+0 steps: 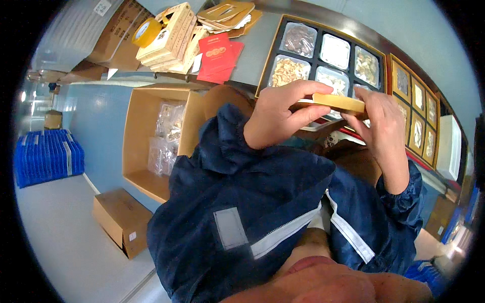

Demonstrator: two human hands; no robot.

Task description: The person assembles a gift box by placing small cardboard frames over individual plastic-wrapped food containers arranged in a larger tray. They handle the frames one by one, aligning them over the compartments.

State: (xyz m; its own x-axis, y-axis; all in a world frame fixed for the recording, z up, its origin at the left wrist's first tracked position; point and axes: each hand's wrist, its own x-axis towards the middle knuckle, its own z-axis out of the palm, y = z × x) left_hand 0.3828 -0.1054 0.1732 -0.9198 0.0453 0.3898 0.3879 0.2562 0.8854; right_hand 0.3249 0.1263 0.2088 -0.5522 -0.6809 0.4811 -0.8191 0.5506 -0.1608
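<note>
My left hand (282, 113) and my right hand (380, 117) hold a flat, gold-edged piece (337, 102) between them, seen nearly edge-on; it looks like card. It is held over the near edge of a black divided gift box (316, 62) with a gold rim. Clear-wrapped trays of dried goods sit in the box's compartments, among them pale slices (290, 71) and dark pieces (299, 38). Part of a white tray shows below my hands. My fingers hide the box's near compartments.
A second divided box (413, 110) and a white foam box (449, 147) stand right. Left on the table are red booklets (218, 55), stacked printed cartons (166, 45), yellow tape (147, 33) and gold cards (227, 15). An open carton (142, 132) holding clear bags stands below left.
</note>
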